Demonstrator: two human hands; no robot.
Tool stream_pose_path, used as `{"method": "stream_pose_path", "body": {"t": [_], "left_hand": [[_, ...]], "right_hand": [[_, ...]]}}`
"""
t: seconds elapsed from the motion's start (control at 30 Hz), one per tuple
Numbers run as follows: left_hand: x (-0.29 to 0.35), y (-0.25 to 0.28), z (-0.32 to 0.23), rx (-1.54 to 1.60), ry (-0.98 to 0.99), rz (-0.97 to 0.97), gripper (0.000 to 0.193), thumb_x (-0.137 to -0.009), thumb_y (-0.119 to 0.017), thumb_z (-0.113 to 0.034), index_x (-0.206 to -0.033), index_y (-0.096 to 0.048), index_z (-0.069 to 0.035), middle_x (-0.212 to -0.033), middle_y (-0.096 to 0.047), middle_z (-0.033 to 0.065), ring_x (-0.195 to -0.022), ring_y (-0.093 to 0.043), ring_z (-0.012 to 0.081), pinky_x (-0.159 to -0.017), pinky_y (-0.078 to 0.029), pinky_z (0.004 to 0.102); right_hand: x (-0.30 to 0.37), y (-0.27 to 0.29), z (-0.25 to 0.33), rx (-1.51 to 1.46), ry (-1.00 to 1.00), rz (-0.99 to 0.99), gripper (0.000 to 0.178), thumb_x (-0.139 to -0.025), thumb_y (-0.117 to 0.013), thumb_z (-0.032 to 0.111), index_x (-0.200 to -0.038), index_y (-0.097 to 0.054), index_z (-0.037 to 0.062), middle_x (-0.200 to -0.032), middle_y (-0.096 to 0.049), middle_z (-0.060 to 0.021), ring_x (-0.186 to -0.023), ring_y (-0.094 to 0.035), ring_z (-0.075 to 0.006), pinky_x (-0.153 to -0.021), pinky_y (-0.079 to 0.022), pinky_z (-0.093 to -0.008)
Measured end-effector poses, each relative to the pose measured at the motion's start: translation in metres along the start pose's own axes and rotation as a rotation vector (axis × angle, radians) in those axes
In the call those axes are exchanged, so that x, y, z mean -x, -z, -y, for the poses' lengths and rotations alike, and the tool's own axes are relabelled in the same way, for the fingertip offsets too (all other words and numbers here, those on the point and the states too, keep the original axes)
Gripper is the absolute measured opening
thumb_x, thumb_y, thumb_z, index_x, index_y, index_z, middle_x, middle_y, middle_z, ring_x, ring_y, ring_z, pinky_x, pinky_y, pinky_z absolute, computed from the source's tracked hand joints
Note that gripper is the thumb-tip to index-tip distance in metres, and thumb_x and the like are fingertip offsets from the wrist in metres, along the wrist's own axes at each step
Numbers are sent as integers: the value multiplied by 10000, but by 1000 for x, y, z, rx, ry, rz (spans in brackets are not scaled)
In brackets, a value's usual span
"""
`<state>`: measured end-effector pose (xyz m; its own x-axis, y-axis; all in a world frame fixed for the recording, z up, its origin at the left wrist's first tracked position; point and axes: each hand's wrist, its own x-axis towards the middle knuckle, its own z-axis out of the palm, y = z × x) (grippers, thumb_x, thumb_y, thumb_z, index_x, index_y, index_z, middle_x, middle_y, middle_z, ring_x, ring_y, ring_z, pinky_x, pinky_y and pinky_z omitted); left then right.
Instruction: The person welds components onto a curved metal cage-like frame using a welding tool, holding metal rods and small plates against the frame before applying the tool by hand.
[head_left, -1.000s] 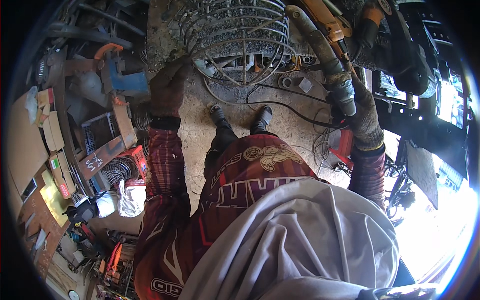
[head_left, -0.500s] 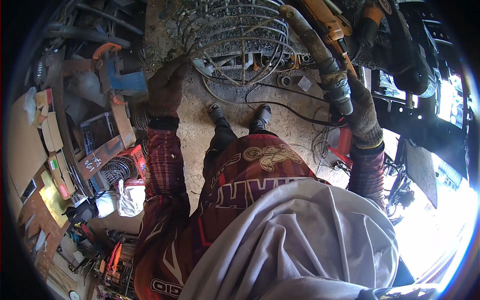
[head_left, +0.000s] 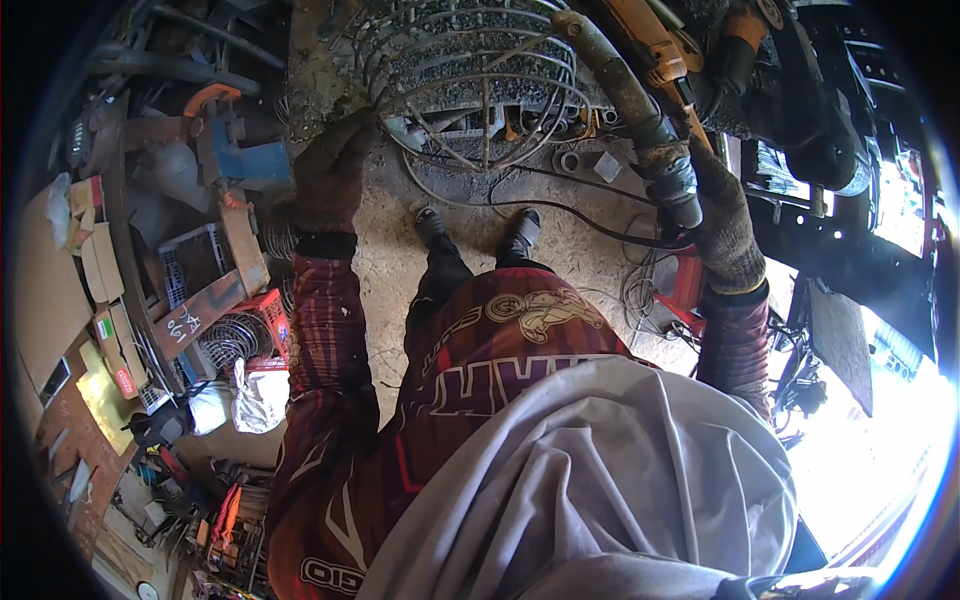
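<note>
Jutting over the near edge of the bench (head_left: 330, 60), the wire cage (head_left: 485, 120) turns its rounded end toward the person, its axis running away from them and its far part cut off by the upper border. Curved hoops of dull grey-brown wire, spaced apart and bowed left to right, cross a straight rib that runs along that axis; the gaps show the littered surface beneath. At its near left side is the gloved left hand (head_left: 335, 165), too dark to tell whether the fingers close on the wire. Right of the cage, a thick, grimy pipe (head_left: 620, 85) slants down toward the gloved right hand (head_left: 725, 225), whose grasp I cannot tell. Beside the pipe lies an orange tool (head_left: 645, 45); below stretches the floor (head_left: 400, 240).
</note>
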<state>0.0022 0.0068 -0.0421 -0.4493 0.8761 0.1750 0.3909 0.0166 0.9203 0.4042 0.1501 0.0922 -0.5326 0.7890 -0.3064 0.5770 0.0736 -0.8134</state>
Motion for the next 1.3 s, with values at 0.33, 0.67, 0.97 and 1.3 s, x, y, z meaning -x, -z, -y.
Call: {"method": "stream_pose_path", "body": {"t": [0.33,0.67,0.97,1.3], "left_hand": [[0,-1,-3,-19,21,-7,265,-969,-672,-143,-1189,-707,2,-1063,-747,102,-1010,-688,164,-927,-520,292],[0,-1,-5,-37,10,-20,257,-951,-679,-123,-1181,-715,-14,-1062,-748,94,-1009,-686,153,-931,-521,290],[1,-3,3,-40,-28,-25,246,-960,-655,-71,-1187,-702,14,-1076,-742,100,-1007,-686,159,-939,-524,293],[1,-1,1,-16,16,-16,250,-961,-663,-94,-1191,-710,-6,-1088,-743,90,-1023,-679,157,-943,-517,291]], "right_hand": [[-4,-2,5,-139,-21,1,495,-1010,-566,98,-1487,-455,26,-1475,-520,-166,-1321,-541,-219,-1122,-410,-343],[-6,4,-9,176,228,13,496,-1005,-570,95,-1491,-474,75,-1500,-502,-144,-1375,-496,-220,-1140,-397,-356],[-5,-2,0,-190,11,-64,677,-932,-643,-1,-1545,-358,31,-1294,-636,-123,-1078,-655,-150,-892,-549,-294],[-4,6,-13,206,135,-7,661,-940,-620,-12,-1545,-358,34,-1287,-640,-114,-1062,-657,-123,-854,-553,-273]]}}
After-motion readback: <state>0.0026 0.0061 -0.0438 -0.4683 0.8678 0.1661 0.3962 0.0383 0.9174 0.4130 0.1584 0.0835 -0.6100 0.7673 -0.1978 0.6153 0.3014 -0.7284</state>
